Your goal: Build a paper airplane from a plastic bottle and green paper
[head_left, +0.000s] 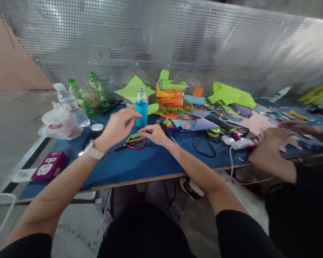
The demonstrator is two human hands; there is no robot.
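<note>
My left hand hovers with its fingers bent and its thumb apart, slightly blurred. Its fingertips overlap the edge of a clear bottle wrapped in blue; I cannot tell whether they touch it. With thumb and forefinger, my right hand pinches a small green paper strip. Just under that strip lies a pair of scissors with red and yellow handles and dark blades, flat on the blue table.
Paper-covered bottles and heaped scraps fill the back. Left stand a plastic bag, a water bottle, green bottles and a purple power box. A co-worker's hands work at right, near a white cable.
</note>
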